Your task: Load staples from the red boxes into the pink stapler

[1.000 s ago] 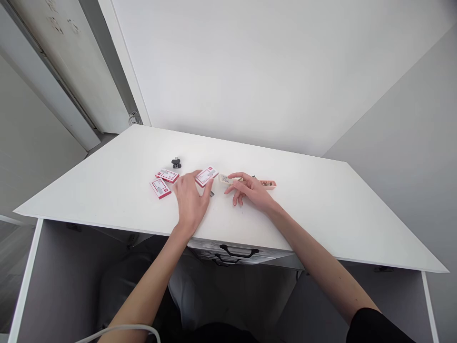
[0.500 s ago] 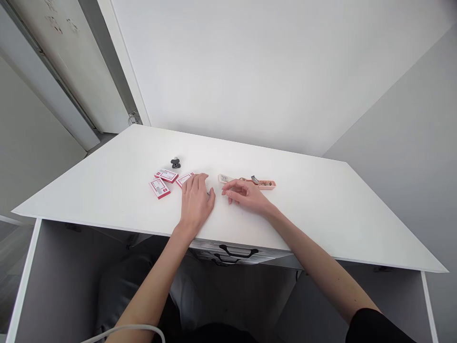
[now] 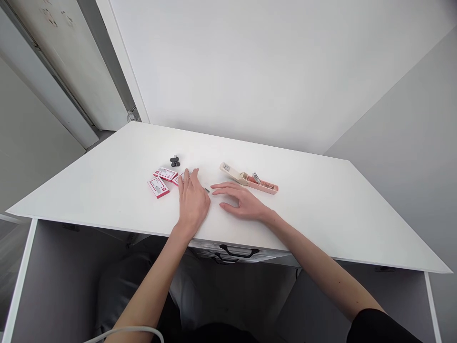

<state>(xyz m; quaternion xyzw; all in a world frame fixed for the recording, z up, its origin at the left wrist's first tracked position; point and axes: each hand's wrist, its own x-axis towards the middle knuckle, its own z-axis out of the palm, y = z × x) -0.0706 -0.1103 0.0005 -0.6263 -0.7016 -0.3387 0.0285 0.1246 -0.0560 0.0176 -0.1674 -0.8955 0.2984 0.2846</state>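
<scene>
My left hand (image 3: 193, 202) lies palm down on the white table, fingers apart, its fingertips over a red-and-white box (image 3: 175, 181) that they partly cover. Two more such boxes, one (image 3: 166, 174) behind and one (image 3: 158, 187) in front, lie to its left. My right hand (image 3: 240, 200) rests at the table with its fingers stretched out to the left and holds nothing. Between the hands is a small dark greenish piece (image 3: 207, 190). Behind my right hand lies an opened case with a cream lid (image 3: 231, 172) and a pink tray (image 3: 266, 186), with small metal parts in it.
A small black clip-like object (image 3: 174, 161) stands behind the boxes. The white table (image 3: 321, 205) backs onto a wall. Drawers with black handles (image 3: 239, 251) are under the front edge, and a pale cable crosses my left forearm.
My right hand has shifted slightly left and its fingers have straightened. The cream-and-pink case now lies at a different angle. My left hand has turned a little, uncovering the small piece more.
</scene>
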